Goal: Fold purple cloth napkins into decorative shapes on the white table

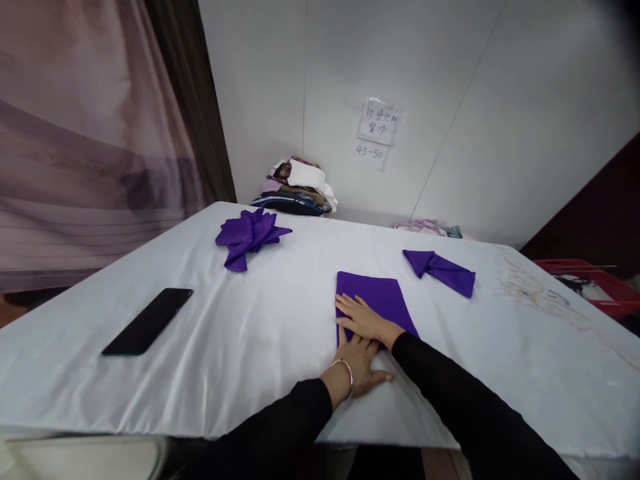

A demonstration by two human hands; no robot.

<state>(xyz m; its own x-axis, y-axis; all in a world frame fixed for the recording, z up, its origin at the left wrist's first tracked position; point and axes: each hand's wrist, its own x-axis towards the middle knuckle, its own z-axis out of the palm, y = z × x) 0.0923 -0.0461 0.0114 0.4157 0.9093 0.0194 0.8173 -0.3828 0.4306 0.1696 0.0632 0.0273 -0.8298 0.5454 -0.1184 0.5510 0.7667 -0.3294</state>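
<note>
A purple cloth napkin (380, 293), folded into a flat rectangle, lies on the white-covered table right in front of me. My right hand (363, 319) rests flat across its left side, fingers pointing left. Just below, my left hand (361, 363), with a silver bangle at the wrist, lies palm down at the napkin's near edge, thumb out to the right. Its fingertips reach the cloth and come close under my right hand. Neither hand grasps anything. My arms cover part of the napkin's near right side.
Purple napkins folded into a flower-like shape (250, 233) and a narrow pointed shape (443, 270) lie farther back. A black phone (149, 321) is at left. Folded clothes (295, 187) are stacked by the wall, below a handwritten paper sign (379, 123). A red basket (590, 277) stands past the right edge.
</note>
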